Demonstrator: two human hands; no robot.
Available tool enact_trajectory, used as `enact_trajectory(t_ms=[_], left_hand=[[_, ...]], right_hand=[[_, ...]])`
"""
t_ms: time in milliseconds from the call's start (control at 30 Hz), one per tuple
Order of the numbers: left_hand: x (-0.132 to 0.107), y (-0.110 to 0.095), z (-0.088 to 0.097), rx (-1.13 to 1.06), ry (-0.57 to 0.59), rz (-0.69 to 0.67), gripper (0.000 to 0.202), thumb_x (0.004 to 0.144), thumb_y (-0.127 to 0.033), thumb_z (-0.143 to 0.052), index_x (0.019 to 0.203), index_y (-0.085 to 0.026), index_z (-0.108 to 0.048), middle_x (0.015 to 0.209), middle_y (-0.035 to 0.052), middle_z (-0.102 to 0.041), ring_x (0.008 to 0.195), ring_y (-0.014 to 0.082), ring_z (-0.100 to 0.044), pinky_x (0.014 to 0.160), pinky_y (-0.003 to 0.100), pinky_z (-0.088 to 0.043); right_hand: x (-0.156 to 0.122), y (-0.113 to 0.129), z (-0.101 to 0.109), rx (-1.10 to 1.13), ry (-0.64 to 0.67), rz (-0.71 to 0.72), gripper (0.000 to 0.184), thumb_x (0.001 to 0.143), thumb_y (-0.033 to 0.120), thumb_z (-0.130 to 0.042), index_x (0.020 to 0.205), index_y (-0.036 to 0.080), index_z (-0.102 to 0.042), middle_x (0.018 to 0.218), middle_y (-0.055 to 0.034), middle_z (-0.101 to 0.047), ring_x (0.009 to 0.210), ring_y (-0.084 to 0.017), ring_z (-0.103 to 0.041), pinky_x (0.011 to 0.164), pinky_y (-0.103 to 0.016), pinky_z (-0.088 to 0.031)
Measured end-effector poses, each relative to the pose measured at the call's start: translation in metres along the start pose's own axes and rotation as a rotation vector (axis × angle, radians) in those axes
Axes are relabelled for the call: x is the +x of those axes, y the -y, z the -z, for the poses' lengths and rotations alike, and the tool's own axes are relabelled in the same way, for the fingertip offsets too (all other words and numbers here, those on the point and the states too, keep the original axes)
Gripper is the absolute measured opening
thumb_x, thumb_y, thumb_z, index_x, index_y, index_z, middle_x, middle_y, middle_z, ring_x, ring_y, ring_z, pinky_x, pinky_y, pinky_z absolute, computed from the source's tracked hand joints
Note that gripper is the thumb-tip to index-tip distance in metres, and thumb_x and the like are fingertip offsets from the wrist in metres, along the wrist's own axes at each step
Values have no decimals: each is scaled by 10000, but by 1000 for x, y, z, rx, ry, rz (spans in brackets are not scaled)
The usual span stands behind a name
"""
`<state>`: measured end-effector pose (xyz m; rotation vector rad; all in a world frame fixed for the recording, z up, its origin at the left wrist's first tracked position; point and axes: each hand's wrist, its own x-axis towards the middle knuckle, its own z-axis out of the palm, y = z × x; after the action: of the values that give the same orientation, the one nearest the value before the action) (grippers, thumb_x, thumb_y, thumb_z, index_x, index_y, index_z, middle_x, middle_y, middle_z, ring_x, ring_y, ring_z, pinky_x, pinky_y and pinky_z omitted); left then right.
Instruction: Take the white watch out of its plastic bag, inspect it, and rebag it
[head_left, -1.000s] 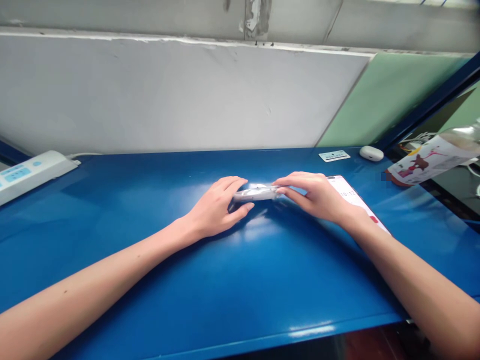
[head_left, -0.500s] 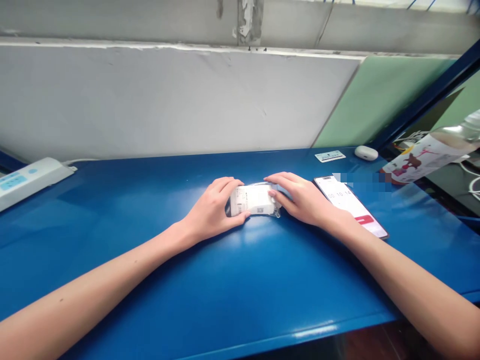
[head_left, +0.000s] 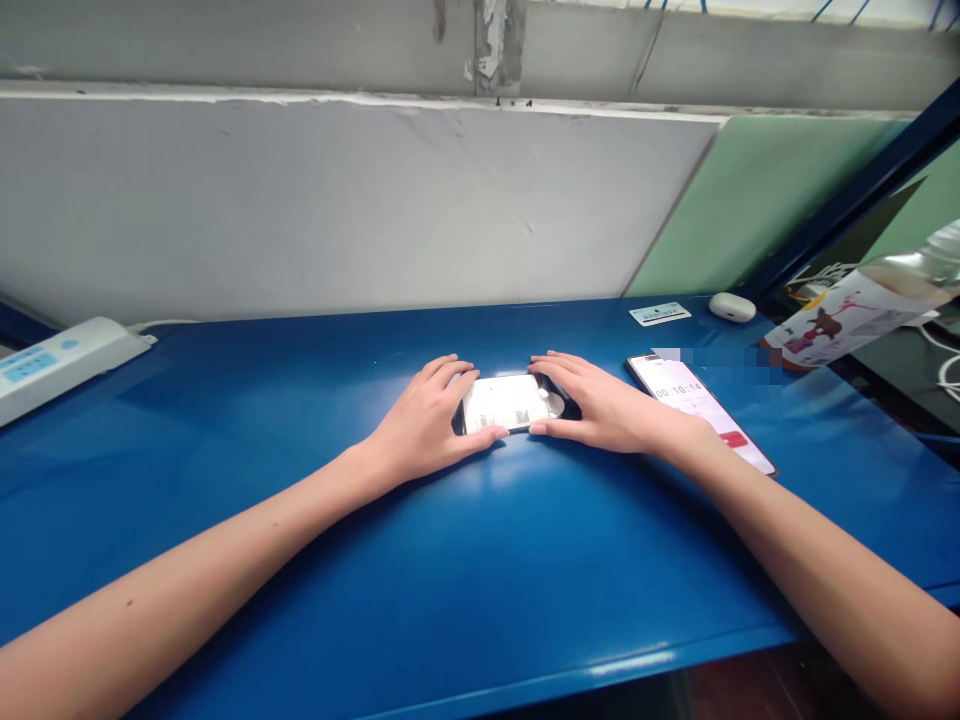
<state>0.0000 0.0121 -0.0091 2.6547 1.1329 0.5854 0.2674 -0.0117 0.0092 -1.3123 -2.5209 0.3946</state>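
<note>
A small flat white packet (head_left: 504, 402) with printed labels lies on the blue table (head_left: 480, 560) in the middle of the view. My left hand (head_left: 424, 425) grips its left end, thumb at the near edge and fingers curled over the far edge. My right hand (head_left: 600, 405) grips its right end the same way. Both forearms rest low over the tabletop.
A phone (head_left: 701, 412) with a lit timer screen lies just right of my right hand. Behind it are a small white card (head_left: 660, 313) and a white earbud case (head_left: 733, 306). A plastic bottle (head_left: 862, 305) lies at the right edge. A white power strip (head_left: 64, 362) sits at far left.
The packet went from edge-on, lifted between my hands, to tilted, and now lies flat on the table with its printed face up. Both hands stayed on its ends.
</note>
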Motion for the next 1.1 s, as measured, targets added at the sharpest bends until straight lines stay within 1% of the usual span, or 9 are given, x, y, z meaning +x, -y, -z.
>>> enact_trajectory(t_ms=[200,367,433,567,733,800,933,1033,1100], left_hand=[[0,0,0,22,6,-5,766,820,-650,-638,1309,-64,-580,1357,237,-580,1355,409,-439,1108,557,-400],[0,-1,-1,9,2,-5,731,813,-644,-645,1304,-106,-591,1361,219,-580,1359,406,-439,1107,565,-400],[-1,0,-2,10,12,-4,750,822,-646,-635,1342,-110,-568,1395,215,-559,1387,409,-407,1124,572,-376],[-2,0,-2,36,58,-5,782,879,-637,-566,1430,-86,-491,1480,227,-483,1447,417,-315,1154,596,-313],[-1,-1,-1,60,83,-12,740,901,-631,-538,1401,-87,-528,1484,228,-474,1451,410,-311,1160,571,-313],[-1,-1,-1,58,87,-8,721,898,-632,-541,1389,-104,-538,1488,222,-470,1452,408,-313,1155,573,-320],[0,-2,0,49,102,-7,683,896,-620,-553,1361,-120,-558,1499,226,-455,1452,418,-311,1151,586,-318],[1,-3,1,39,111,-2,669,902,-600,-553,1348,-101,-567,1496,242,-452,1460,423,-293,1155,584,-314],[1,-4,1,26,113,1,666,902,-588,-561,1345,-91,-569,1493,250,-452,1468,427,-272,1156,583,-313]], right_hand=[[0,0,3,-44,28,-17,798,885,667,-539,1442,100,-464,1488,-231,-493,1424,-382,-406,1116,-561,-415],[-1,2,-2,-41,-5,-13,780,896,635,-546,1444,87,-463,1487,-237,-492,1417,-378,-417,1121,-560,-411],[0,5,-5,-31,-33,-20,736,910,598,-549,1429,81,-479,1477,-236,-504,1399,-368,-442,1120,-550,-415],[4,13,-13,-33,-118,-34,586,949,520,-519,1363,106,-545,1402,-217,-579,1331,-355,-522,1090,-538,-449],[7,15,-20,-61,-198,-48,465,1021,373,-371,1307,78,-588,1346,-213,-626,1261,-340,-586,1062,-520,-473],[7,12,-22,-54,-192,-52,448,1026,319,-341,1330,85,-571,1350,-201,-632,1249,-330,-602,1045,-511,-490],[6,8,-23,-61,-149,-62,459,1007,242,-347,1428,118,-483,1390,-186,-613,1259,-325,-604,1003,-506,-518],[7,8,-23,-72,-111,-64,510,971,159,-359,1472,100,-431,1378,-191,-620,1207,-328,-638,966,-493,-535],[8,9,-22,-68,-97,-65,529,950,124,-370,1473,79,-431,1377,-197,-620,1191,-330,-645,961,-479,-535]])
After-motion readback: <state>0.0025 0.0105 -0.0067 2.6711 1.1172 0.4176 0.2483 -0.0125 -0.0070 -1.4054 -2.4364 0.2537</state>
